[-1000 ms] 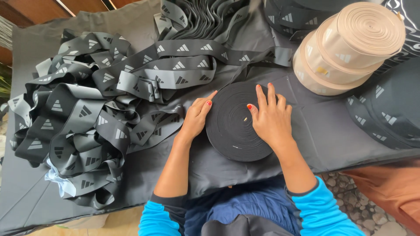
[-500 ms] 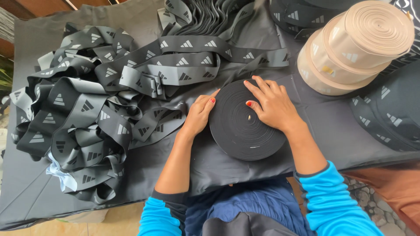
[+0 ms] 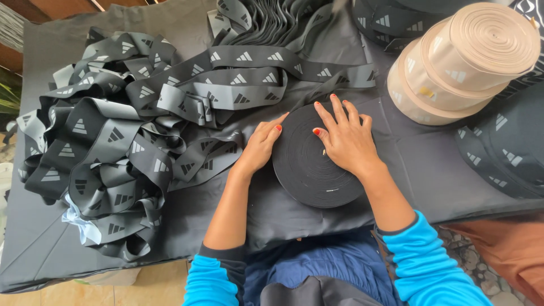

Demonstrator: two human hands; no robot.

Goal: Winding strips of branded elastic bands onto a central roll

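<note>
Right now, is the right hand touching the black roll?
Touching. The head view shows the right hand lying flat on top of the black roll, palm and fingers spread on its face with no gap visible.

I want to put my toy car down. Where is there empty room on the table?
Bare dark cloth lies between the black roll and the beige rolls, and along the near-left edge. The loose strap pile crowds the left.

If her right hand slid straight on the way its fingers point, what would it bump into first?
Probably the black logo band lying across the cloth beyond the black roll; the right hand points up and slightly left, towards it.
</note>
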